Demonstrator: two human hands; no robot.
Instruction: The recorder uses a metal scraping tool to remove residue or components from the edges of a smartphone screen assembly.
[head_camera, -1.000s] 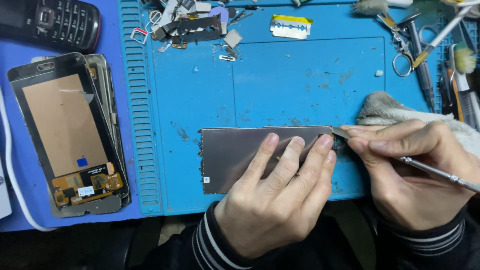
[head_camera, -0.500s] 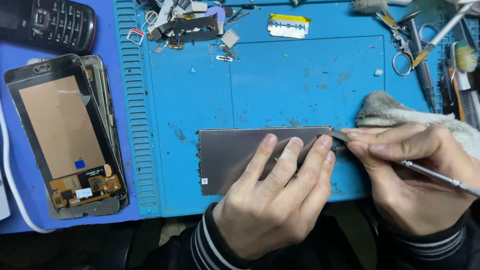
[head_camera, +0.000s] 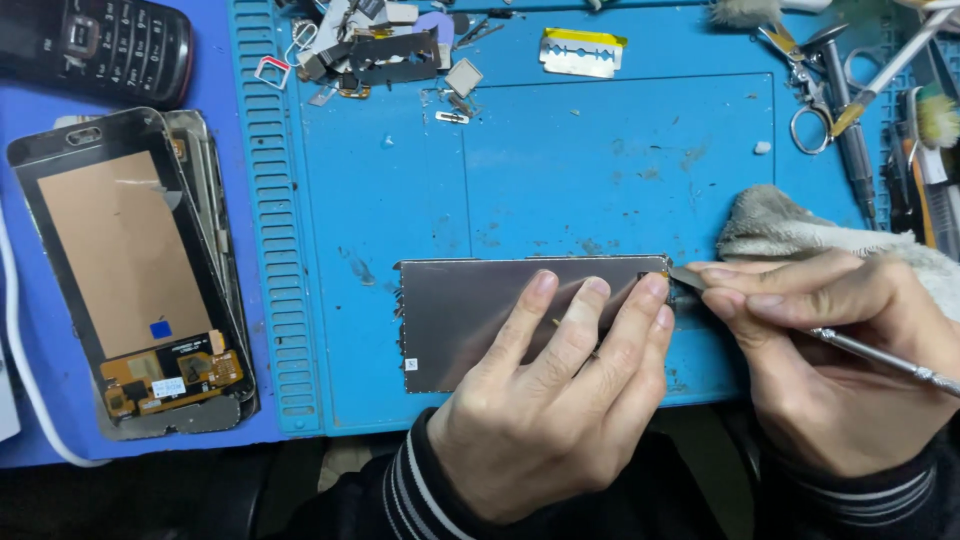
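Note:
A grey rectangular phone screen panel (head_camera: 460, 315) lies flat on the blue work mat (head_camera: 560, 180). My left hand (head_camera: 545, 400) presses down on the panel's right half with several fingers spread flat. My right hand (head_camera: 820, 360) grips a thin metal blade tool (head_camera: 890, 360). The tool's flat tip (head_camera: 685, 277) touches the panel's top right corner, right beside my left fingertips.
An opened phone body (head_camera: 130, 270) with a copper-coloured back and an orange flex board lies at the left. A dark keypad phone (head_camera: 100, 45) sits top left. Small metal parts (head_camera: 385, 50), a razor blade (head_camera: 583, 52), scissors and tools (head_camera: 840, 90) line the far edge. A grey cloth (head_camera: 790, 225) lies behind my right hand.
The view has shifted slightly. Both hands hold the same positions on the panel, with the tool tip still at the corner.

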